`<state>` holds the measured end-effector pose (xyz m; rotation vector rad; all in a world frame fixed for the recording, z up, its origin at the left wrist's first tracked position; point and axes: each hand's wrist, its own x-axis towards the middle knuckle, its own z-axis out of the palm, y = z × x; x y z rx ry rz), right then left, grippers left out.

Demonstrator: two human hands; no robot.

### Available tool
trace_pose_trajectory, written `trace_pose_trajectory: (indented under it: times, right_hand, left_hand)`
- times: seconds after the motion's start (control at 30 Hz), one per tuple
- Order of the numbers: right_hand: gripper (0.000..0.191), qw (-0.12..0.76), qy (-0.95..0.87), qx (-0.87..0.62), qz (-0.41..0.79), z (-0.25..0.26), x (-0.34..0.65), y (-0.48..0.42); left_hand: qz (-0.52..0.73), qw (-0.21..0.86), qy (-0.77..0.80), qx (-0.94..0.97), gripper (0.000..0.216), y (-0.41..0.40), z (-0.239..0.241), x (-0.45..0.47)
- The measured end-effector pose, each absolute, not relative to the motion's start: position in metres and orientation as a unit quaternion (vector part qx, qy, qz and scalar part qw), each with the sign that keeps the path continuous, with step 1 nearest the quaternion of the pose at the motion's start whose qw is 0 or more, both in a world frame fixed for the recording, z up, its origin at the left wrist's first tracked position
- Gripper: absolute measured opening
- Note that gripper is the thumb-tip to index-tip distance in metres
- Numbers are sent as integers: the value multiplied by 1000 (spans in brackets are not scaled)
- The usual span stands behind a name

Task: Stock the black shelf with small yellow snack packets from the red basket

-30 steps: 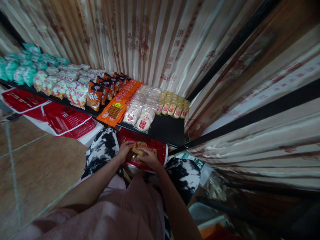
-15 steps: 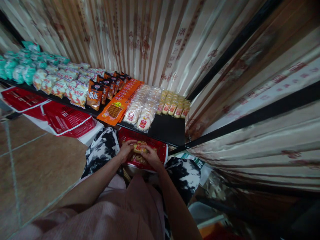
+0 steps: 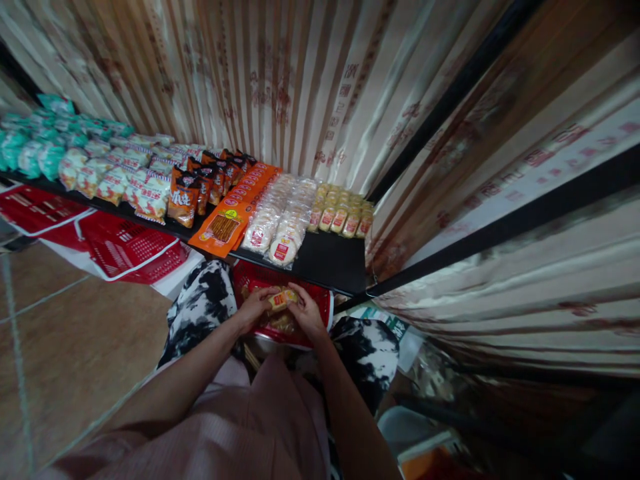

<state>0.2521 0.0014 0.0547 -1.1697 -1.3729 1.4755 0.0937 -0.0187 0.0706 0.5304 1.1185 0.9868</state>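
Observation:
Between my two hands is a small yellow snack packet [image 3: 282, 300] with a red label. My left hand [image 3: 258, 306] pinches its left end, and my right hand [image 3: 304, 312] has the right end. Both are over a red basket [image 3: 327, 303] between my knees, where more brownish-yellow packets [image 3: 280, 323] lie, partly hidden by my hands. Just beyond, on a black shelf [image 3: 330, 260], similar yellow packets [image 3: 340, 217] stand in short rows at the right end. Beside them are two rows of round white packaged crackers [image 3: 283, 249].
Further left along the shelf are orange flat bags [image 3: 223, 225], orange-black bags [image 3: 183, 199], white bags [image 3: 147, 193] and green bags [image 3: 50, 159]. Red baskets [image 3: 130, 247] stand below it. A patterned curtain [image 3: 300, 87] and black poles [image 3: 450, 250] border the back and right.
The yellow packet has turned slightly in my fingers and its label shows more fully. My hands stay over the basket. The view has shifted a little.

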Motion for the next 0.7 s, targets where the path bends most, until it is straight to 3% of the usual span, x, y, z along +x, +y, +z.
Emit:
trace_pose_trajectory:
  times: [0.23, 0.7]
  right_hand:
    - [51, 449, -589, -448, 501, 59, 257, 1]
    - [45, 540, -529, -491, 432, 67, 259, 5]
  left_hand:
    - [399, 726, 488, 275, 54, -21, 70, 99]
    - [448, 666, 483, 349, 47, -15, 93, 128]
